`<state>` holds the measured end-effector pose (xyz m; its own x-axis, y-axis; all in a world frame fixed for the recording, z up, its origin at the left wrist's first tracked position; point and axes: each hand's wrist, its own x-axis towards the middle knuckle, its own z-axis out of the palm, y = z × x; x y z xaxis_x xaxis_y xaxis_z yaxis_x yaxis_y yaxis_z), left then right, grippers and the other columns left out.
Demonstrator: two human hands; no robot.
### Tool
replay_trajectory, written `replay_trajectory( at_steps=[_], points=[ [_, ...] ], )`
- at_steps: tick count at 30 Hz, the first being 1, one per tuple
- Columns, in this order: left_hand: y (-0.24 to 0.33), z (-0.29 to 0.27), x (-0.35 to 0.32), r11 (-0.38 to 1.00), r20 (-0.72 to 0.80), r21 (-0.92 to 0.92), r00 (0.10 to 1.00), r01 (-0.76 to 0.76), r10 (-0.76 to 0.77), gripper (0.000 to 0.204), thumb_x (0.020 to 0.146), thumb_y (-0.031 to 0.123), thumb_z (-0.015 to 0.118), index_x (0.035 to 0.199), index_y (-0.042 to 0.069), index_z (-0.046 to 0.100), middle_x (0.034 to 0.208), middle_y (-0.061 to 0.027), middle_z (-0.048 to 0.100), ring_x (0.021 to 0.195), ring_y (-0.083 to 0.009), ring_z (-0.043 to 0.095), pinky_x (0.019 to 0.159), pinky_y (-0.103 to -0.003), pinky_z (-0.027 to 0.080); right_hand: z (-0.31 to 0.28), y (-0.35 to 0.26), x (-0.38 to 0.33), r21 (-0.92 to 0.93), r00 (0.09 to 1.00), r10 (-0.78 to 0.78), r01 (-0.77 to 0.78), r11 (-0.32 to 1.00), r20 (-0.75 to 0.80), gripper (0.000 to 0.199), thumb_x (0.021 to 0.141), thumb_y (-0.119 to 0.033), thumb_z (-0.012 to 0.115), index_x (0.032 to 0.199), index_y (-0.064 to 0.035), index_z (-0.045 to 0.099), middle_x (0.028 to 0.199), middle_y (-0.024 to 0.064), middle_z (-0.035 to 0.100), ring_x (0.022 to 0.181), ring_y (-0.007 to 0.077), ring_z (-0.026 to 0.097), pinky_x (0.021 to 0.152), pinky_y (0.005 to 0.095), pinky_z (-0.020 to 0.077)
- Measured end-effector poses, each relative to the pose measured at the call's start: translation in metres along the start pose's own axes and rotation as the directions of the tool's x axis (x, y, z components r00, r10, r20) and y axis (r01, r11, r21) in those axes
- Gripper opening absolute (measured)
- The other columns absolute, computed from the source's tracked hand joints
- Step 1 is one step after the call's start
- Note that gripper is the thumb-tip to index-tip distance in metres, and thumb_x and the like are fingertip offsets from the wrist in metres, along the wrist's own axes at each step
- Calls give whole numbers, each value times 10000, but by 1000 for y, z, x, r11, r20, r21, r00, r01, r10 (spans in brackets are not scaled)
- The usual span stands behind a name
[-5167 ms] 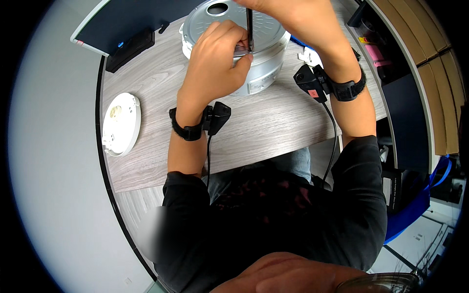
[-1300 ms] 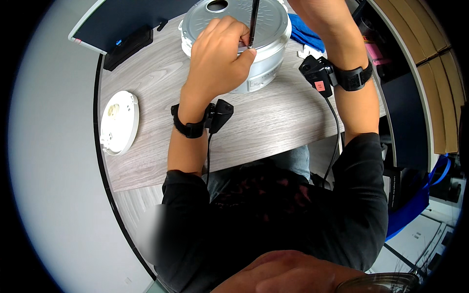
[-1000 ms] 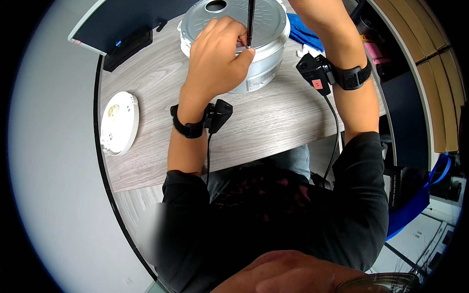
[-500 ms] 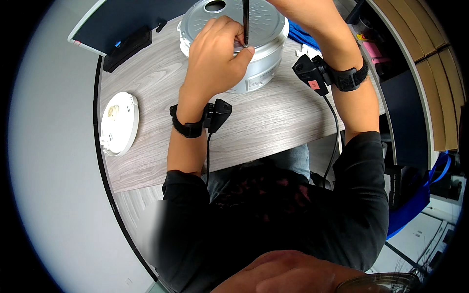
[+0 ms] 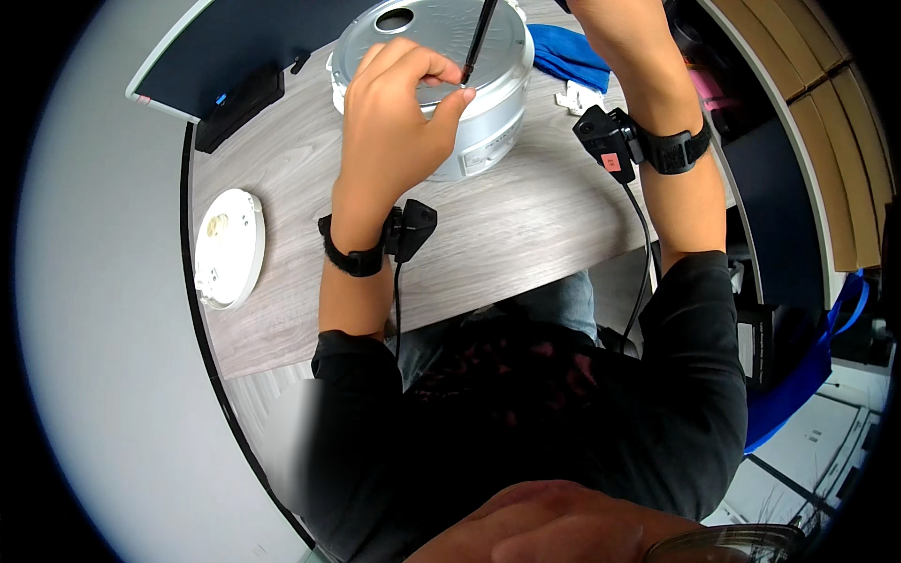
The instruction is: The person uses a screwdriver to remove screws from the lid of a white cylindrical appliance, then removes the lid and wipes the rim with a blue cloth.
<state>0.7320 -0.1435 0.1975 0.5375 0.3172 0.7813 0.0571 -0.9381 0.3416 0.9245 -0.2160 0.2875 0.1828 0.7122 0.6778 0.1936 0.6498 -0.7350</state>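
A round silver-and-white appliance point(image 5: 483, 141), like a rice cooker body, stands at the far side of the table. Its grey metal face with a round hole is turned up. A thin dark screwdriver shaft point(image 5: 480, 42) slants down to near the rim of that face. At its lower end, the thumb and forefinger of my left hand point(image 5: 399, 117) are pinched, with a tiny bright spot between them, perhaps a screw. My right hand point(image 5: 587, 7) is mostly cut off by the upper edge, so its fingers and the tool's top end are hidden.
A white round cover point(image 5: 230, 249) lies on the table's left side. Right of the appliance are a blue cloth point(image 5: 570, 56) and white crumpled scraps point(image 5: 580, 98). A black device point(image 5: 239, 111) stands by the back-left panel. Cables hang from both wrist-worn cameras.
The screwdriver shaft has gone from nearly upright to slanting, its top leaning right. My left hand has shifted slightly left. More of the blue cloth shows.
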Motion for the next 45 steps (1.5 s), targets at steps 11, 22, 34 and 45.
replay_trajectory(
  at_steps=[11, 22, 34, 45],
  points=[
    [9, 90, 45, 993, 66, 17, 991, -117, 116, 97, 781, 17, 791, 837, 37, 713, 787, -59, 659, 735, -223, 608, 642, -324, 473, -135, 40, -26, -46, 914, -80, 67, 997, -398, 439, 874, -104, 812, 1247, 28, 621, 938, 4, 676, 811, 69, 626, 756, 233, 509],
    [30, 306, 83, 978, 532, -85, 821, -190, 206, 180, 947, 201, 666, 889, 35, 706, 847, -148, 704, 784, -363, 657, 689, -455, 507, -326, 135, -191, -191, 838, 180, -317, 929, -514, 405, 874, -202, 819, 1198, 5, 690, 901, 43, 729, 783, 95, 660, 670, 250, 504],
    [46, 491, 106, 923, 824, 124, 556, -364, 108, 184, 948, 241, 649, 926, 76, 725, 825, -160, 732, 787, -357, 723, 690, -477, 562, -400, 167, -242, 114, 659, 477, -515, 850, -582, 333, 884, -152, 799, 1153, -7, 668, 895, 7, 710, 759, 60, 633, 641, 220, 498],
    [44, 520, 111, 925, 842, 150, 535, -348, 65, 281, 967, 317, 637, 930, 50, 718, 845, -165, 736, 815, -364, 724, 706, -480, 566, -424, 186, -248, 176, 664, 503, -497, 850, -554, 259, 894, -141, 782, 1101, -25, 678, 848, -12, 697, 731, 52, 613, 624, 217, 477]
  ],
)
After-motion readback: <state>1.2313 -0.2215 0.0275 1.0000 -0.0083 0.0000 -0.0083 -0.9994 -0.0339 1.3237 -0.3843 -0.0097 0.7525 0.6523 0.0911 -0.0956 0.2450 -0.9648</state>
